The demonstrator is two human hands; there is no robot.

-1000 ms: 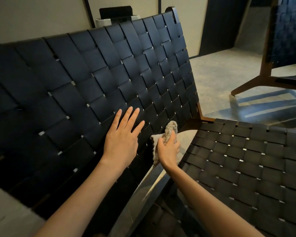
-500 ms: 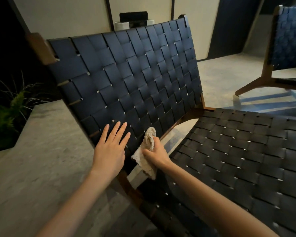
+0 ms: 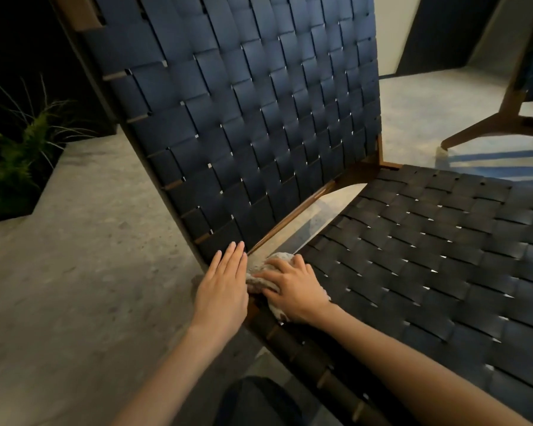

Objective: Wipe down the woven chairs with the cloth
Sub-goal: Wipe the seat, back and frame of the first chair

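My right grip [image 3: 293, 282] holds the cloth [image 3: 256, 267]; I should press it along the woven chair [image 3: 259, 133] frame, left grip [image 3: 225, 287] flat alongside.

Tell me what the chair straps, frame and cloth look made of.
The straps look like leather or faux leather: flat dark bands with soft sheen. The frame seems smooth brown wood. The cloth is pale, nubby fabric, perhaps terry.
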